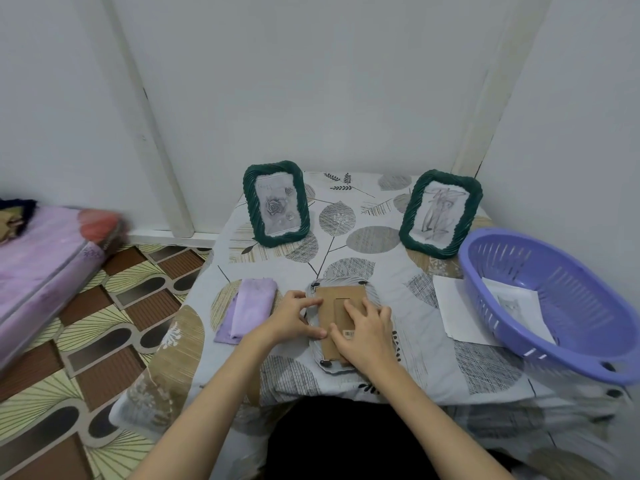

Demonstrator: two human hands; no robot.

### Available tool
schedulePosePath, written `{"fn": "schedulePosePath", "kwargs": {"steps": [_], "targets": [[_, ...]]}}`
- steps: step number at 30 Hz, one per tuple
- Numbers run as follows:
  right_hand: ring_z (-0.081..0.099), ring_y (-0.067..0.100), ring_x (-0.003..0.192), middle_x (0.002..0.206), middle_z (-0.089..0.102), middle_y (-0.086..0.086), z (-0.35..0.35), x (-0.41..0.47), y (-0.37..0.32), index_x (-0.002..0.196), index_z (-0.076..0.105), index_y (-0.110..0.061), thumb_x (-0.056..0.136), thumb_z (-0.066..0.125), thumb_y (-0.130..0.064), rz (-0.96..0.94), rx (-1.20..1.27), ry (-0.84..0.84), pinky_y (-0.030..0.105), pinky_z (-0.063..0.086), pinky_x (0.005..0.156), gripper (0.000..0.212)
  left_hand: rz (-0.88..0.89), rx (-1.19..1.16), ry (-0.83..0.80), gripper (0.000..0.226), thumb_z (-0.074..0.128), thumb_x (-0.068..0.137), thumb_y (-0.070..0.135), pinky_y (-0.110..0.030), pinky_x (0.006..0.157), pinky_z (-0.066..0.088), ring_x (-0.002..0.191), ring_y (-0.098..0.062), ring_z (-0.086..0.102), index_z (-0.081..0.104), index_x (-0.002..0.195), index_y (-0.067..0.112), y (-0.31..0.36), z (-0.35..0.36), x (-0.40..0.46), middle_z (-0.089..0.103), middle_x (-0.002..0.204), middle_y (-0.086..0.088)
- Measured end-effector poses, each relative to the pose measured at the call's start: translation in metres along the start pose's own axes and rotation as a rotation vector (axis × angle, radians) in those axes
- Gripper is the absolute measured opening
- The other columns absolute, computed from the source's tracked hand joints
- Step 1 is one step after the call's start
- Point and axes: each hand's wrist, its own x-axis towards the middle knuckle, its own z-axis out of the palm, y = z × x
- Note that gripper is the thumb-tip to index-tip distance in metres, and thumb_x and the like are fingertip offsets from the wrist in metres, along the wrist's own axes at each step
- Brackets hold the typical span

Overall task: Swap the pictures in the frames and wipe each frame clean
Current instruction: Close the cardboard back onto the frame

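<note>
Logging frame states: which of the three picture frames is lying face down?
The grey frame under both hands, cardboard back up. The two green frames stand upright behind it.

Two frames (276,204) (440,214) are dark green; the basket (550,306) and cloth (250,309) — lilac. The surface (346,233) — white with grey-and-tan leaves.

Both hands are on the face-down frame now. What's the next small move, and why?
Probably turn a black clip off the cardboard backing: the face-down frame looks closed, the left hand touches its edge, and the right hand presses the backing.
</note>
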Motion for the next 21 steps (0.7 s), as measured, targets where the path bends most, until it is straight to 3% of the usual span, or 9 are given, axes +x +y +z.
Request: {"fn": "schedulePosePath", "kwargs": {"steps": [2,6,10,13,16,18,21], "targets": [[0.028,0.029,0.123,0.142,0.039,0.011,-0.01,0.007,0.004,0.135,0.046,-0.025,0.085,0.052,-0.053,0.014,0.067,-0.077,0.037,0.026,0.108,0.058,-0.014,0.011,-0.011,0.075,0.078,0.072,0.018,-0.015,0.092,0.035,0.113,-0.027,0.05,0.043,0.138,0.015,0.002,-0.001,-0.001,0.025,0.141,-0.011],[0.038,0.028,0.127,0.133,0.052,0.005,-0.039,0.025,0.035,0.13,0.052,-0.027,0.087,0.06,-0.03,-0.077,0.307,-0.247,0.04,0.03,0.109,0.044,-0.025,0.021,-0.019,0.075,0.078,0.072,0.017,-0.02,0.095,0.038,0.102,-0.026,0.052,0.042,0.138,0.014,0.005,-0.001,-0.003,0.024,0.142,-0.012],[0.036,0.025,0.13,0.139,0.047,0.006,-0.05,0.026,0.063,0.124,0.058,-0.024,0.078,0.072,-0.019,-0.095,0.254,-0.395,0.043,0.03,0.111,0.048,-0.045,0.044,-0.044,0.076,0.078,0.073,0.019,-0.027,0.106,0.035,0.124,-0.028,0.043,0.041,0.139,0.015,0.007,-0.003,-0.004,0.024,0.142,-0.012],[0.034,0.025,0.133,0.142,0.043,0.006,-0.044,0.024,0.07,0.124,0.059,-0.024,0.077,0.073,-0.02,-0.099,0.24,-0.426,0.045,0.03,0.111,0.049,-0.055,0.051,-0.056,0.075,0.077,0.074,0.026,-0.026,0.108,0.03,0.13,-0.023,0.034,0.041,0.14,0.016,0.01,-0.004,-0.006,0.023,0.143,-0.011],[0.034,0.025,0.133,0.142,0.042,0.005,-0.041,0.026,0.071,0.124,0.058,-0.022,0.077,0.073,-0.021,-0.116,0.205,-0.419,0.045,0.029,0.111,0.049,-0.043,0.145,-0.012,0.08,0.074,0.072,0.045,-0.032,0.113,0.021,0.139,-0.027,0.022,0.04,0.139,0.019,0.018,0.002,-0.01,0.016,0.148,-0.013],[0.034,0.026,0.132,0.142,0.043,0.005,-0.041,0.028,0.071,0.124,0.058,-0.022,0.077,0.073,-0.023,-0.126,0.183,-0.426,0.044,0.029,0.111,0.049,0.022,0.301,0.042,0.087,0.072,0.066,0.059,-0.041,0.115,0.015,0.141,-0.028,0.011,0.037,0.139,0.027,0.024,0.009,-0.013,0.001,0.156,-0.006],[0.035,0.026,0.131,0.141,0.043,0.004,-0.041,0.029,0.073,0.124,0.058,-0.023,0.078,0.072,-0.025,-0.146,0.154,-0.439,0.043,0.03,0.11,0.048,0.07,0.381,-0.004,0.089,0.07,0.064,0.063,-0.048,0.116,0.01,0.142,-0.026,0.003,0.03,0.141,0.039,0.03,0.019,-0.015,0.002,0.157,0.003]]}}
